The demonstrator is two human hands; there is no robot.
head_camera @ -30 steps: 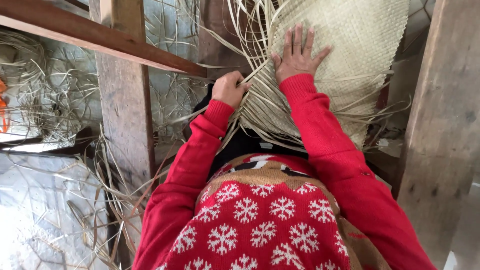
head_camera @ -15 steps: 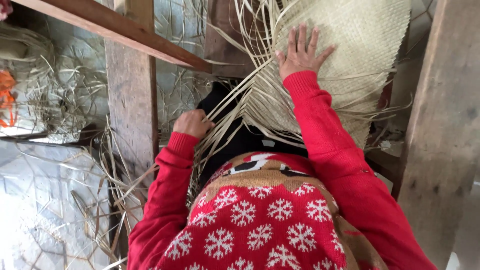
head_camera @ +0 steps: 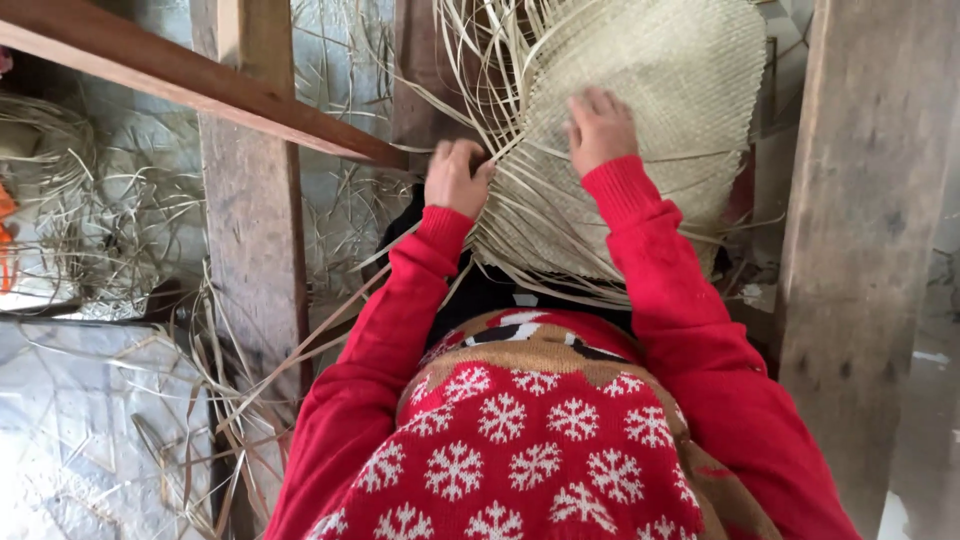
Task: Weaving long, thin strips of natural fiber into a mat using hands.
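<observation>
Where strips fan, mat (head_camera: 660, 70) under hands (head_camera: 530, 150)

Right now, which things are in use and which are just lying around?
In use:
- woven mat
- loose strips at its edge
- left hand, closed on strips
- right hand, on the mat

Lying about:
- straw on the floor
- wooden post
- slanted beam

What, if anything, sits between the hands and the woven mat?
Nothing visible. The left hand is closed on loose strips at the mat's edge, and the right hand rests directly on the weave.
</observation>
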